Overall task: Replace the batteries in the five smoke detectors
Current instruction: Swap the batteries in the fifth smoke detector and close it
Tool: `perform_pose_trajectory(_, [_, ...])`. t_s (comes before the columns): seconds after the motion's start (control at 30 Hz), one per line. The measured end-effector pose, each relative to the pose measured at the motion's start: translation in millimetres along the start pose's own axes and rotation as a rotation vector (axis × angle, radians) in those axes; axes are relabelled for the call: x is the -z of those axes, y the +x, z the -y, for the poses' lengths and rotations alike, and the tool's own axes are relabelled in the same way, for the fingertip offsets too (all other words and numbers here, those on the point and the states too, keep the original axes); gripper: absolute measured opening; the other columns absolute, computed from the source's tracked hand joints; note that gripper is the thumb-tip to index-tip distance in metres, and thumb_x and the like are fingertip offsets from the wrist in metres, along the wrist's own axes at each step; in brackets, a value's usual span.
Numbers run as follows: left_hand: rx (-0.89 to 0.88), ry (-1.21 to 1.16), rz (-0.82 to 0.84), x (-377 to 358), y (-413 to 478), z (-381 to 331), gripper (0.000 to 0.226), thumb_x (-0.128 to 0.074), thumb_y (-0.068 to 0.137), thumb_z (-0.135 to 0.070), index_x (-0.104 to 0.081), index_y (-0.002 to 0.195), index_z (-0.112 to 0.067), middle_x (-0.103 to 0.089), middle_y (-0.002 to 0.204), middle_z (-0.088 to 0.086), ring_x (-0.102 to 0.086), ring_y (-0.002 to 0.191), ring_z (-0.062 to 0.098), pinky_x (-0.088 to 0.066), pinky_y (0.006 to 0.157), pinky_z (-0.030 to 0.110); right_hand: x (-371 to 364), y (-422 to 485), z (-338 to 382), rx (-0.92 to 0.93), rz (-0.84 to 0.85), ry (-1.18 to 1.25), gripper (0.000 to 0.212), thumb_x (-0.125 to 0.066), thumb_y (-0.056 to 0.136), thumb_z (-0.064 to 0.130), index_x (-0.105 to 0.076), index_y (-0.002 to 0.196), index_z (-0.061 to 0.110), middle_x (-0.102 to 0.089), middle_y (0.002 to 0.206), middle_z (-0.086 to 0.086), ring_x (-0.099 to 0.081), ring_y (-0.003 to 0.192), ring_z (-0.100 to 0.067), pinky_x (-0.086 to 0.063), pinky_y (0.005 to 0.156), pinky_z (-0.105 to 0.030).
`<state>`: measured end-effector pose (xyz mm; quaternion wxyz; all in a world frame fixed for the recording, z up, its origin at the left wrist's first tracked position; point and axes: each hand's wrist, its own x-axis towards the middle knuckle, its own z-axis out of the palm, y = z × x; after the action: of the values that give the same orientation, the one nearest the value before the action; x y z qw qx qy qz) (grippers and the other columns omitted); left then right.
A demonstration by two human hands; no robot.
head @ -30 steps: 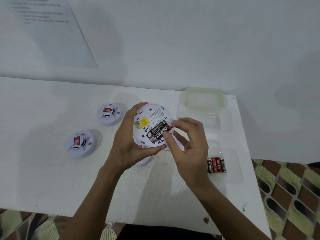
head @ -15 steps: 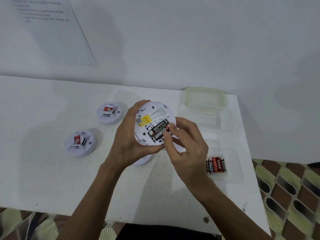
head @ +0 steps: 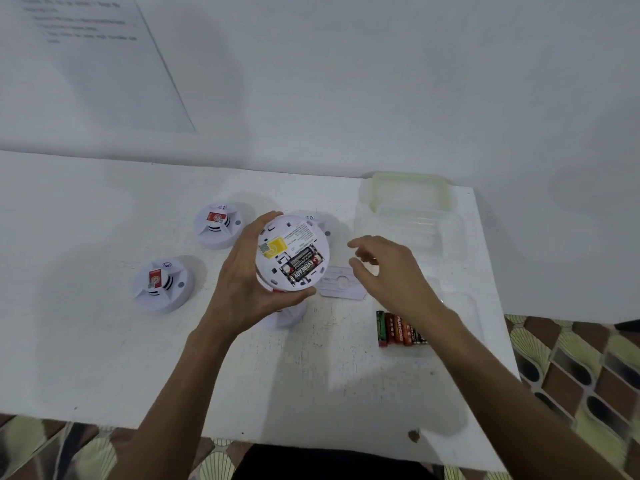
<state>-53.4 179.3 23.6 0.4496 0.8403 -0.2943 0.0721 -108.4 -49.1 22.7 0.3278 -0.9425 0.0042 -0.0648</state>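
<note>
My left hand [head: 242, 289] grips a white smoke detector [head: 294, 252] with its back facing up, held above the table. Black batteries [head: 304, 265] sit in its open compartment beside a yellow sticker. My right hand [head: 388, 275] hovers to the right of it with loosely spread fingers, holding nothing. A flat white cover plate [head: 341, 287] lies on the table under that hand. Two more detectors [head: 217, 225] [head: 161, 285] stand at the left. Another detector [head: 320, 225] peeks out behind the held one, and one more detector [head: 287, 315] lies under my left hand.
A row of loose batteries [head: 398, 329] lies in a clear plastic tray [head: 464, 317] at the right. A clear container [head: 408, 192] with a greenish rim stands at the back right. The white table [head: 104, 341] ends close on the right, over patterned floor.
My right hand has lifted off the batteries in the compartment and moved to the right, uncovering the cover plate. The detector stays in my left hand.
</note>
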Motion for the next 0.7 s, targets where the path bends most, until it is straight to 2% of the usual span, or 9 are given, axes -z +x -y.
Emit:
perform_pose_trajectory(0.1, [0.019,-0.006,-0.002,4.2,-2.7,4.4,0.101,-0.077,0.057,-0.058,-0.03,0.139,-0.019,-0.042,0.136,-0.006,-0.042,0.125,0.004,-0.038,0.104,0.022,-5.2,16.1,-11.7,-0.001,0.251,-0.284,0.039,-0.056,0.096,0.029,-0.054,0.133,0.015,-0.063,0.121,-0.005,-0.057,0.11,-0.021,-0.046,0.091,-0.032])
perform_pose_trajectory(0.17, [0.041,-0.01,0.006,6.1,-3.4,6.5,0.103,-0.076,0.057,-0.061,-0.029,0.139,-0.021,-0.042,0.136,-0.009,-0.043,0.125,0.005,-0.039,0.104,0.023,-12.7,24.5,-11.8,0.035,0.354,-0.439,0.042,-0.056,0.095,0.033,-0.054,0.132,0.013,-0.061,0.12,-0.007,-0.055,0.11,-0.025,-0.048,0.087,-0.035])
perform_pose_trajectory(0.23, [0.063,-0.016,0.007,6.9,-3.9,7.5,0.103,-0.074,0.057,-0.065,-0.03,0.139,-0.021,-0.043,0.136,-0.009,-0.043,0.124,0.003,-0.038,0.102,0.02,-23.0,31.3,-10.3,0.068,0.419,-0.546,0.039,-0.059,0.092,0.037,-0.059,0.12,0.009,-0.061,0.111,-0.006,-0.055,0.104,-0.025,-0.047,0.076,-0.033])
perform_pose_trajectory(0.3, [0.075,-0.021,0.008,6.9,-4.3,7.7,0.104,-0.072,0.057,-0.07,-0.031,0.139,-0.019,-0.044,0.135,-0.008,-0.044,0.123,0.003,-0.039,0.102,0.02,-33.5,35.2,-11.2,0.078,0.467,-0.602,0.035,-0.063,0.087,0.041,-0.059,0.101,0.009,-0.057,0.099,-0.004,-0.054,0.099,-0.025,-0.036,0.069,-0.03])
perform_pose_trajectory(0.33, [0.08,-0.023,0.01,6.8,-4.5,7.5,0.104,-0.071,0.057,-0.07,-0.032,0.139,-0.018,-0.044,0.135,-0.008,-0.044,0.123,0.003,-0.039,0.102,0.02,-37.8,36.2,-13.0,0.08,0.478,-0.608,0.034,-0.064,0.086,0.043,-0.058,0.096,0.012,-0.054,0.097,-0.004,-0.053,0.098,-0.025,-0.033,0.069,-0.029])
perform_pose_trajectory(0.5, [0.09,-0.029,0.013,7.0,-5.0,5.8,0.104,-0.072,0.057,-0.067,-0.032,0.139,-0.017,-0.044,0.136,-0.006,-0.044,0.124,0.003,-0.038,0.102,0.019,-49.5,40.3,-19.5,0.04,0.484,-0.598,0.052,-0.069,0.082,0.048,-0.055,0.113,0.009,-0.052,0.115,-0.009,-0.046,0.108,-0.028,-0.037,0.082,-0.034])
perform_pose_trajectory(0.6, [0.082,-0.034,0.009,6.6,-6.1,6.0,0.103,-0.074,0.057,-0.063,-0.034,0.138,-0.013,-0.045,0.136,-0.004,-0.044,0.124,0.006,-0.038,0.104,0.021,-48.5,43.2,-20.2,-0.002,0.48,-0.535,0.058,-0.073,0.079,0.045,-0.049,0.116,0.008,-0.049,0.113,-0.009,-0.043,0.107,-0.027,-0.039,0.085,-0.037])
perform_pose_trajectory(0.63, [0.079,-0.034,0.007,6.4,-6.1,5.5,0.103,-0.073,0.058,-0.064,-0.034,0.138,-0.013,-0.044,0.136,-0.004,-0.044,0.124,0.005,-0.038,0.104,0.021,-48.4,43.4,-20.2,0.01,0.46,-0.501,0.053,-0.073,0.079,0.042,-0.049,0.112,0.009,-0.049,0.11,-0.008,-0.042,0.102,-0.025,-0.038,0.082,-0.036])
perform_pose_trajectory(0.7, [0.078,-0.031,0.008,6.2,-5.8,5.1,0.104,-0.071,0.058,-0.069,-0.033,0.139,-0.016,-0.044,0.136,-0.006,-0.043,0.124,0.003,-0.037,0.104,0.019,-50.2,42.5,-20.7,0.045,0.4,-0.373,0.027,-0.071,0.083,0.028,-0.052,0.095,0.013,-0.053,0.1,-0.004,-0.044,0.092,-0.022,-0.039,0.075,-0.032])
